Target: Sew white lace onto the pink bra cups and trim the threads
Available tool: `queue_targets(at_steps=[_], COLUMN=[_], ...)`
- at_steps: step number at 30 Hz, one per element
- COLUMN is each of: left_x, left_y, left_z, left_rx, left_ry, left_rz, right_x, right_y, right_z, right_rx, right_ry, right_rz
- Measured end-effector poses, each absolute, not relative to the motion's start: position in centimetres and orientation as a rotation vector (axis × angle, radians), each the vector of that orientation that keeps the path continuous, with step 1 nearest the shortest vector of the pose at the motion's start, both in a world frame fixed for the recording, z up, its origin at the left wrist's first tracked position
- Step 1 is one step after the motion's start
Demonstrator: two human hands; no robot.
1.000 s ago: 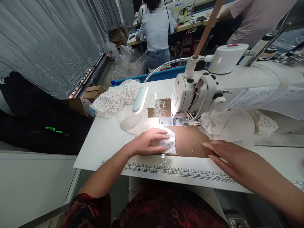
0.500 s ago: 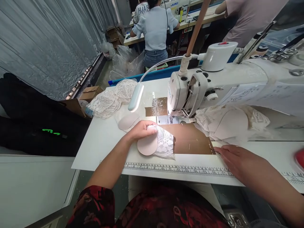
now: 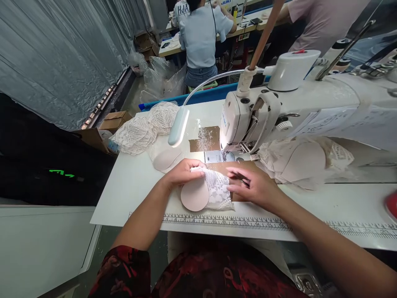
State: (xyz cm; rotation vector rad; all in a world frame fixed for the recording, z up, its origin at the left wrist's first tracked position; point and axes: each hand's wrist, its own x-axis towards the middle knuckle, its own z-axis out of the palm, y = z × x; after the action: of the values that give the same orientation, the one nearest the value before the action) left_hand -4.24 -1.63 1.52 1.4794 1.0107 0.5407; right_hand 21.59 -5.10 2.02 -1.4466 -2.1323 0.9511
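My left hand (image 3: 185, 171) is closed on the upper edge of a pale round bra cup (image 3: 194, 194) with white lace (image 3: 217, 188) attached on its right side. The piece lies near the front of the table, before the sewing machine's needle area (image 3: 223, 156). At the lace's right edge is my right hand (image 3: 256, 184), fingers curled round a small dark tool (image 3: 241, 179) that looks like thread snips; blur hides its exact shape. Beneath both hands is a brown board (image 3: 238, 196), partly covered.
The white sewing machine (image 3: 248, 120) stands behind my hands, with a small lamp (image 3: 178, 126) on a bendable neck. Lace cups (image 3: 136, 134) are piled at the left, more cups (image 3: 305, 161) at the right. A ruler strip (image 3: 217, 221) runs along the front edge. Co-workers (image 3: 200, 39) sit beyond.
My right hand has moved left from the board's right end to the lace, bringing the small dark tool with it. The left hand still grips the cup, almost unmoved.
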Motion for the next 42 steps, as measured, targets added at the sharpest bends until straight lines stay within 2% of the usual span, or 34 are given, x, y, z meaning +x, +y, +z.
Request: queue_targets(at_steps=[4,7,10,17,29,34,42], left_x=[-4.1,-3.2,-2.1,-1.4,-1.3,-1.4,-1.3], left_y=[-2.0,-2.3,-2.5,-2.5,-2.5,-2.6,-2.7], left_z=[1.7,1.9,1.9,1.0,1.2,1.8,2.0], left_rx=[1.737,1.973,2.065,1.645,1.488,1.617,1.447], left_ry=[0.983,0.957,0.916,0.908,0.880,0.955,0.938], left_rz=[0.564,0.678,0.635,0.498,0.417,0.320,0.365], right_x=[19.2,18.9,19.3,19.6,21.5,21.5,21.2], right_y=[-4.1,-4.3,-4.7,-4.8,-3.7,-3.6,-3.8], right_z=[1.7,1.4,1.4,1.2,1.0,1.2,2.3], right_rx=[-1.336,-1.321,-1.291,-1.249,-1.203,-1.192,-1.228], right_ry=[-2.230,-2.146,-2.042,-2.026,-2.136,-2.150,-2.126], right_rz=[0.967,1.096,1.224,1.285,0.983,1.056,1.234])
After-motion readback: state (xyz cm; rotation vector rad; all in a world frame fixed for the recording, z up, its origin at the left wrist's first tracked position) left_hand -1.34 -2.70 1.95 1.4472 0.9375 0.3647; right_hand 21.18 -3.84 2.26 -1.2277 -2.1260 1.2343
